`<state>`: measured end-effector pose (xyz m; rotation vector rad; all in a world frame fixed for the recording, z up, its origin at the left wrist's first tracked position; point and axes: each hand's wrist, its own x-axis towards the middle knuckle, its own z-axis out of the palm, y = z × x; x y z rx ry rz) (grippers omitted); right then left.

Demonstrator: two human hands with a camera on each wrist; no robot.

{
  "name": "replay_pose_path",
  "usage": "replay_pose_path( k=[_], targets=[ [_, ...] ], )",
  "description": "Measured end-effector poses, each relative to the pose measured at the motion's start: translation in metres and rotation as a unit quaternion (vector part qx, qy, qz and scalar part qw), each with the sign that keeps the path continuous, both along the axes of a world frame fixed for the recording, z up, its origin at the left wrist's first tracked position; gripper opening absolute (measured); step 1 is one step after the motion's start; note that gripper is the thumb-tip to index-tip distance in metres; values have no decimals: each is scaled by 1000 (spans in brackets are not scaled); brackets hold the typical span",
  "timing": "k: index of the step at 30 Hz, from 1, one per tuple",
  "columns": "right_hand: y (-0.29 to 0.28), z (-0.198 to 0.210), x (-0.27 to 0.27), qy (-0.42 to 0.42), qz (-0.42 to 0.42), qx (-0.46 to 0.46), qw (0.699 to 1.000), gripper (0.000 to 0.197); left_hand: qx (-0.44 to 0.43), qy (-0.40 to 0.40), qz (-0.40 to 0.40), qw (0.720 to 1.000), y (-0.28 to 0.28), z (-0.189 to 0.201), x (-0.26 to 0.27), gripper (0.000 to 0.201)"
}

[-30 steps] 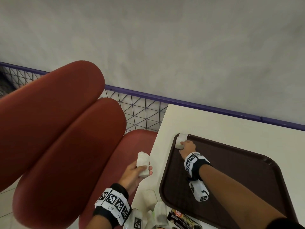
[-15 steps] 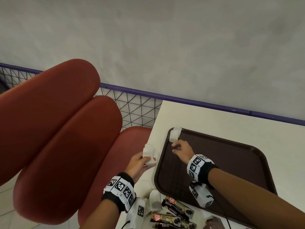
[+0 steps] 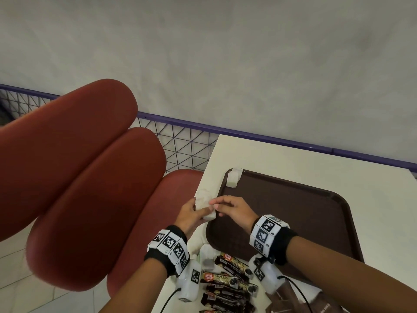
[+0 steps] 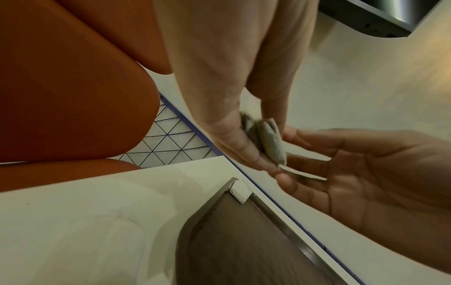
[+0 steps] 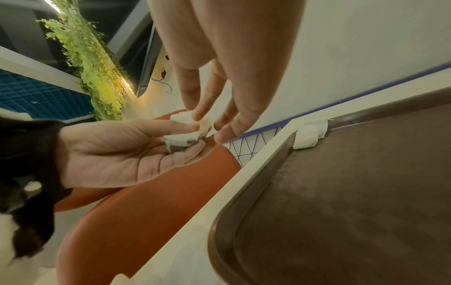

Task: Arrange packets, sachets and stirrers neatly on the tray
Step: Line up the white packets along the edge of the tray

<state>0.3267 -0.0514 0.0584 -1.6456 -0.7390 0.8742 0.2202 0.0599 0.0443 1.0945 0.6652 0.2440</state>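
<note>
Sachets (image 3: 204,206) | upright in left hand (image 3: 188,216) | right hand (image 3: 234,211) touching

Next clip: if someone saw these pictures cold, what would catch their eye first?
Probably the two hands meeting over the table edge: the left hand grips a small bunch of white sachets while the right hand reaches its fingertips to them. Next, the big brown tray, with one white sachet in its far left corner, and the red seat cushions filling the left.
</note>
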Motion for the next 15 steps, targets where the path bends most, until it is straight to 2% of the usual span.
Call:
replay_pose_path(
  k=[6, 10, 15],
  targets=[
    [-6, 2, 3, 23, -32, -6, 999, 24, 2, 1, -3, 1000, -3, 2, 1, 36],
    [-9, 3, 11, 15, -55, -5, 998, 26, -14, -1, -2, 1000, -3, 1, 0, 26],
    [-9, 2, 6, 83, -34, 16, 996, 21, -1, 10, -8, 1000, -2, -1, 4, 41]
  ],
)
